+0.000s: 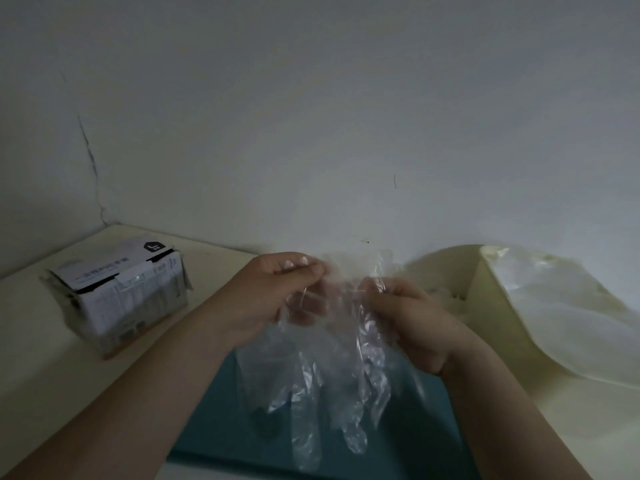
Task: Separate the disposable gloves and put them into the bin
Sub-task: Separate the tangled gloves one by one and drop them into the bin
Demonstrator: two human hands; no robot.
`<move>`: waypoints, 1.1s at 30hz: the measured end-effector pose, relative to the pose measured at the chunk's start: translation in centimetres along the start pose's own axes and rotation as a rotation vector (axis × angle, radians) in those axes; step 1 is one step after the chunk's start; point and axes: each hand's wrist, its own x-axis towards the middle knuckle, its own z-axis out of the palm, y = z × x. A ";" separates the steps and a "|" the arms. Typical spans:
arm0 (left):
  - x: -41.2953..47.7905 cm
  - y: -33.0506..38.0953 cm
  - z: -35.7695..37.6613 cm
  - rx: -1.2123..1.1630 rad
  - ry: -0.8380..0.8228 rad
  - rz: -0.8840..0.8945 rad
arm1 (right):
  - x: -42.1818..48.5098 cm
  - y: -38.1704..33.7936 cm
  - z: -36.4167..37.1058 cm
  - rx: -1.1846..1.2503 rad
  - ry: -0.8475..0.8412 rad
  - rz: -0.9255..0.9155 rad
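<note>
While both hands work the cuff, the box (121, 292) sits far left, flap torn open. Left hand (273, 292) pinches one cuff edge of the gloves (329, 368), fingers curled. Gloves are clear film, hanging fingers-down between the hands over a teal mat (214, 427). Right hand (405, 317) pinches the opposite edge. Lined bin (498, 317) stands just right. Step looks like peeling layers apart. Next move likely needs an outward pull to free one glove, then a carry right.
</note>
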 end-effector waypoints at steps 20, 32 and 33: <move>-1.2 -1.5 0.5 0.113 -0.026 -0.101 | -0.4 -3.0 0.9 0.074 0.416 -0.054; -2.0 0.7 5.8 0.193 0.088 0.003 | -7.9 -13.2 -6.3 -0.050 0.438 -0.184; -1.5 1.6 7.0 0.158 0.071 0.033 | -8.5 -13.6 -7.1 -0.069 0.413 -0.168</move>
